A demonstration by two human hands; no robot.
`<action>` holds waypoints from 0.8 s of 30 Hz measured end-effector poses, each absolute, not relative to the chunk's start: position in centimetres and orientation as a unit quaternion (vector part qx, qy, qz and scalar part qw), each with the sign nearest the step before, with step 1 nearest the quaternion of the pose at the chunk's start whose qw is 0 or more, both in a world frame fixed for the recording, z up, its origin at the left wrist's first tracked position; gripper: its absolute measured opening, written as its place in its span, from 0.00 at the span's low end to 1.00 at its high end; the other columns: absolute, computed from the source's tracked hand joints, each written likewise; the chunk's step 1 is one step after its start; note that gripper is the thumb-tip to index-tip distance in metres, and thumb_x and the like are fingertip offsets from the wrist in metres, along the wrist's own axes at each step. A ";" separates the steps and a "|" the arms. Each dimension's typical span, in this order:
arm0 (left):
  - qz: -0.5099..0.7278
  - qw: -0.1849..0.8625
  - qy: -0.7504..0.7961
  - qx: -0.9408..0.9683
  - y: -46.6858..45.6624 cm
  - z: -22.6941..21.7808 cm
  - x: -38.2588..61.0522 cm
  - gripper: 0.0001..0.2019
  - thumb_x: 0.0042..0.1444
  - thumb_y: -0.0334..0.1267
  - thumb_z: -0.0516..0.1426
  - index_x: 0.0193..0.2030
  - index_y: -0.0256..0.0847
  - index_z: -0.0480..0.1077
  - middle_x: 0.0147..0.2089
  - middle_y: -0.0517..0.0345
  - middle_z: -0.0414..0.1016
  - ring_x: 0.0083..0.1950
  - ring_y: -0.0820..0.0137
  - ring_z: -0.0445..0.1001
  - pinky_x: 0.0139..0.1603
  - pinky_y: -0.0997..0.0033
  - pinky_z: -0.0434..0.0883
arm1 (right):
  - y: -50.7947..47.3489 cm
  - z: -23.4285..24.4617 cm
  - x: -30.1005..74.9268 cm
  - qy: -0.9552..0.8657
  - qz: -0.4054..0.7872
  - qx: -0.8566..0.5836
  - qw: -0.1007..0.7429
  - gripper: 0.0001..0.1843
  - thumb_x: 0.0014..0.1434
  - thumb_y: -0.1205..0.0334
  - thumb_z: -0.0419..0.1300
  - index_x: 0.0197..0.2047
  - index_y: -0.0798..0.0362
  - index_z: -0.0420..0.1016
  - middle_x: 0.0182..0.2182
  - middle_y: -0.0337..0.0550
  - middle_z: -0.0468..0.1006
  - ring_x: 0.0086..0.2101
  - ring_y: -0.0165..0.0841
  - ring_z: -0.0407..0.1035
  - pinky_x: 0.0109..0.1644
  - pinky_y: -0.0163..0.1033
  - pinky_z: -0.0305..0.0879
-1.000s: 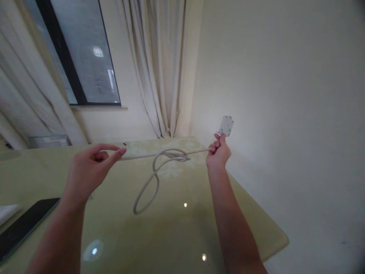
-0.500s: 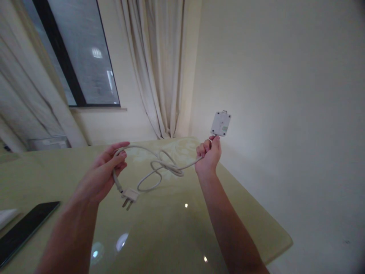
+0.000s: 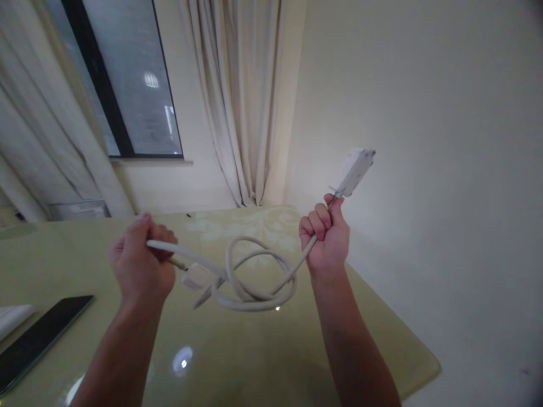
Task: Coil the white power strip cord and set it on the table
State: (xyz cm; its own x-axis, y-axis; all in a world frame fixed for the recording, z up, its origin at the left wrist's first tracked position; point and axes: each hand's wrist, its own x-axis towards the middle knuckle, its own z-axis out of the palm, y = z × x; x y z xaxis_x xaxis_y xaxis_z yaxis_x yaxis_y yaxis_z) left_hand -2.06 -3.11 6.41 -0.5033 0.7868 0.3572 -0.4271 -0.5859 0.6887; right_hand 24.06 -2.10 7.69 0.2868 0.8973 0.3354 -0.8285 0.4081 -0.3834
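A pale power cord point(image 3: 254, 307) hangs in loose, crossing loops between my two hands above the table. My left hand point(image 3: 146, 257) is closed around the cord near its plug end. The white plug point(image 3: 196, 277) sticks out just right of that hand, its prongs not visible. My right hand point(image 3: 324, 237) is closed around the cord's other end, palm side toward me. Above the right fingers a flat white power strip point(image 3: 354, 172) stands tilted to the right, seen nearly edge-on. Whether the loops form a real knot I cannot tell.
The glossy yellow-green table point(image 3: 237, 362) ends at a rounded right corner near the wall point(image 3: 424, 169). A black phone-like slab point(image 3: 42, 339) and a white object point(image 3: 14, 319) lie at the left. Curtains point(image 3: 237, 102) and a window point(image 3: 136, 79) stand behind.
My left hand has moved left and turned, closing into a fist on the cord. The right hand has shifted right, and the power strip has tilted from facing me to nearly edge-on. The loops look larger.
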 end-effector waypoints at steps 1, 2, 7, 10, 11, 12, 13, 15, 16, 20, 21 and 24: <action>0.805 0.420 0.279 0.313 -3.1 6.5 -1.7 0.25 0.63 0.32 0.58 0.16 0.41 0.53 0.15 0.68 0.48 0.16 0.79 0.45 0.17 0.73 0.46 | -2.1 7.6 23.8 -0.250 0.534 -0.078 0.804 0.20 0.80 0.53 0.48 0.37 0.50 0.71 0.16 0.23 0.50 0.13 0.22 0.41 0.18 0.28 0.44; 0.776 0.478 0.293 0.291 -3.0 6.5 -1.5 0.26 0.66 0.32 0.56 0.17 0.41 0.52 0.15 0.69 0.47 0.15 0.79 0.44 0.16 0.73 0.45 | -2.1 7.5 23.5 -0.239 0.530 -0.093 0.808 0.19 0.79 0.52 0.50 0.37 0.50 0.71 0.16 0.23 0.50 0.13 0.22 0.40 0.18 0.28 0.44; 0.640 0.698 0.245 0.207 -2.4 5.6 -0.9 0.25 0.74 0.34 0.45 0.21 0.42 0.52 0.15 0.70 0.44 0.13 0.79 0.44 0.14 0.74 0.42 | -0.6 6.7 23.1 -0.160 0.499 -0.150 0.838 0.19 0.79 0.55 0.46 0.35 0.50 0.65 0.15 0.21 0.47 0.14 0.23 0.37 0.19 0.29 0.41; 0.599 0.754 0.211 0.171 -2.2 4.9 -0.8 0.23 0.74 0.32 0.43 0.23 0.44 0.52 0.16 0.71 0.45 0.13 0.80 0.47 0.13 0.76 0.44 | 0.4 6.1 23.8 -0.153 0.423 -0.176 0.876 0.16 0.77 0.52 0.50 0.37 0.48 0.63 0.15 0.20 0.46 0.14 0.23 0.37 0.19 0.30 0.40; 0.587 0.767 0.204 0.155 -2.1 4.7 -0.7 0.22 0.74 0.32 0.43 0.24 0.44 0.52 0.17 0.71 0.46 0.12 0.80 0.48 0.13 0.76 0.44 | 0.7 5.9 24.1 -0.157 0.390 -0.187 0.888 0.15 0.76 0.50 0.52 0.37 0.48 0.63 0.16 0.20 0.46 0.14 0.23 0.37 0.19 0.30 0.39; 0.580 0.778 0.198 0.139 -2.1 4.6 -0.5 0.22 0.75 0.32 0.43 0.25 0.44 0.52 0.17 0.72 0.46 0.12 0.80 0.48 0.12 0.77 0.45 | 1.0 5.7 24.3 -0.163 0.359 -0.197 0.898 0.15 0.74 0.49 0.53 0.38 0.47 0.62 0.16 0.20 0.46 0.15 0.24 0.38 0.19 0.30 0.40; 0.578 0.784 0.188 0.123 -2.1 4.5 -0.3 0.21 0.75 0.33 0.43 0.26 0.44 0.52 0.18 0.72 0.47 0.13 0.80 0.49 0.12 0.77 0.46 | 1.2 5.5 24.6 -0.171 0.330 -0.205 0.905 0.15 0.73 0.48 0.54 0.38 0.47 0.62 0.17 0.21 0.46 0.15 0.24 0.39 0.19 0.31 0.40; 0.588 0.786 0.164 0.097 -2.3 4.4 0.4 0.20 0.75 0.33 0.43 0.27 0.44 0.53 0.19 0.72 0.49 0.14 0.80 0.51 0.13 0.79 0.50 | 1.4 5.3 24.9 -0.187 0.284 -0.215 0.915 0.15 0.72 0.46 0.54 0.38 0.46 0.61 0.18 0.21 0.46 0.16 0.25 0.40 0.19 0.31 0.41; 0.594 0.784 0.156 0.089 -2.4 4.4 0.8 0.20 0.75 0.33 0.43 0.28 0.44 0.53 0.20 0.71 0.50 0.15 0.80 0.53 0.15 0.79 0.53 | 1.4 5.2 24.8 -0.195 0.266 -0.220 0.918 0.15 0.71 0.45 0.54 0.38 0.46 0.61 0.18 0.22 0.47 0.16 0.25 0.40 0.19 0.31 0.42; 0.608 0.772 0.164 0.088 -2.9 4.7 2.3 0.18 0.74 0.34 0.41 0.30 0.42 0.57 0.26 0.63 0.61 0.23 0.76 0.66 0.25 0.74 0.69 | 1.1 5.1 23.1 -0.226 0.208 -0.233 0.923 0.16 0.72 0.45 0.53 0.37 0.46 0.59 0.20 0.23 0.48 0.17 0.25 0.41 0.19 0.30 0.41; 0.615 0.767 0.161 0.093 -3.0 4.7 2.5 0.17 0.74 0.35 0.42 0.31 0.41 0.59 0.28 0.60 0.64 0.26 0.74 0.70 0.28 0.72 0.72 | 1.0 5.0 22.5 -0.238 0.191 -0.235 0.923 0.17 0.73 0.45 0.53 0.37 0.46 0.59 0.20 0.24 0.49 0.17 0.25 0.41 0.19 0.30 0.41; 0.645 0.745 0.131 0.113 -3.4 4.8 2.5 0.15 0.73 0.35 0.43 0.35 0.38 0.64 0.34 0.54 0.70 0.33 0.70 0.76 0.35 0.68 0.77 | 0.7 4.6 20.5 -0.285 0.149 -0.239 0.916 0.17 0.74 0.44 0.52 0.37 0.46 0.58 0.21 0.25 0.52 0.18 0.25 0.44 0.20 0.29 0.44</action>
